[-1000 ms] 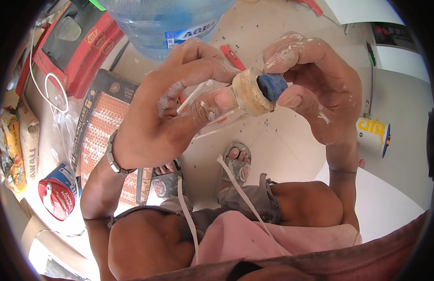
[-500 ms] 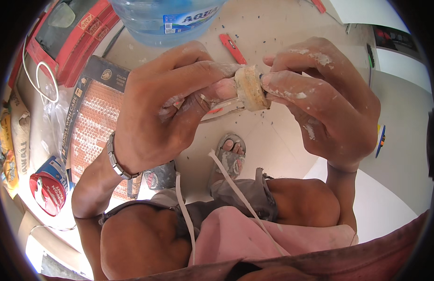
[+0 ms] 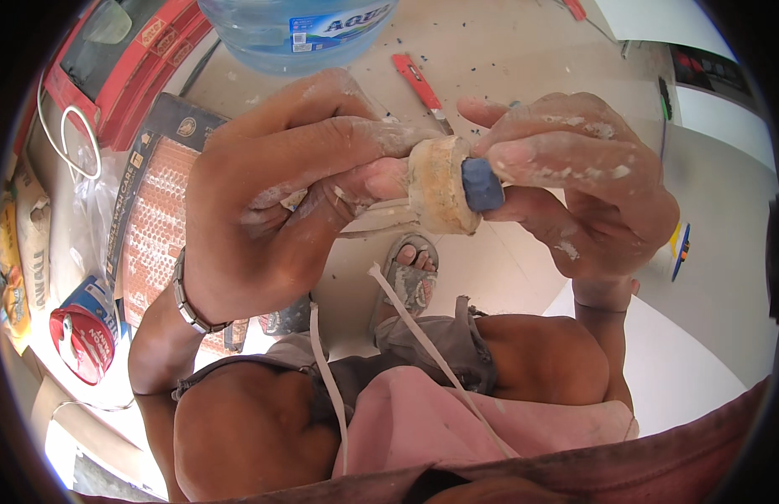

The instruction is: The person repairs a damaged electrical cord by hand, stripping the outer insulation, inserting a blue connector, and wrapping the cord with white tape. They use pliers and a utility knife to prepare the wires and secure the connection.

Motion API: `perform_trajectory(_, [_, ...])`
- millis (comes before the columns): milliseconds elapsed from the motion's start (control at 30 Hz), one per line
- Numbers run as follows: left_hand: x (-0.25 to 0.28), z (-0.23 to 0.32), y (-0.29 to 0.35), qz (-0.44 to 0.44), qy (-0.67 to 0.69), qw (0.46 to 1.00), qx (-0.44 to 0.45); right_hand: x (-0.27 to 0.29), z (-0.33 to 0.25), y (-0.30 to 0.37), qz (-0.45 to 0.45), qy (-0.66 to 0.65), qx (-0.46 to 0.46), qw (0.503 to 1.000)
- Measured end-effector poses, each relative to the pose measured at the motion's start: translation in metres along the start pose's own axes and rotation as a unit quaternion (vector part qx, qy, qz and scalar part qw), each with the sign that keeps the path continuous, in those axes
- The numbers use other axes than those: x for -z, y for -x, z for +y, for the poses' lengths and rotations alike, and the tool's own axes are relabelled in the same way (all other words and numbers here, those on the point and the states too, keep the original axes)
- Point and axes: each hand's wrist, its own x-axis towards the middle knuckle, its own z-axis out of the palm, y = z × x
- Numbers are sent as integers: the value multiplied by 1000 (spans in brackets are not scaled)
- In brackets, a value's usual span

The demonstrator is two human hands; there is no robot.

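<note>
Up in front of me, my left hand pinches a worn, yellowish-tan ring, thick-walled like a small tape roll. From the ring's right side sticks out a dark blue, faceted lump, its other end hidden inside. The thumb and forefinger of my right hand close on this lump's outer edge. Pale dust or filler coats the fingers of both hands. Thin pale strips show beneath my left fingers; what they belong to is hidden. Beyond the hands, a red utility knife lies on the floor with its blade out.
A large clear blue water bottle stands beyond my hands. To the left are a red case, a flat carton with a patterned face, a red-lidded paint can and sacks. Dark crumbs dot the floor near the knife.
Both hands have come slightly nearer and lower with the ring. The ring has turned, and the blue lump, mostly hidden before, now shows at its right side.
</note>
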Motion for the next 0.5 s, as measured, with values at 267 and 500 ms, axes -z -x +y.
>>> perform_trajectory(267, [3,1,7,-9,13,999,40,4,-9,-9,-69,45,38,996])
perform_trajectory(500, [5,11,7,-37,-31,998,37,-2,-16,-11,-56,48,-6,997])
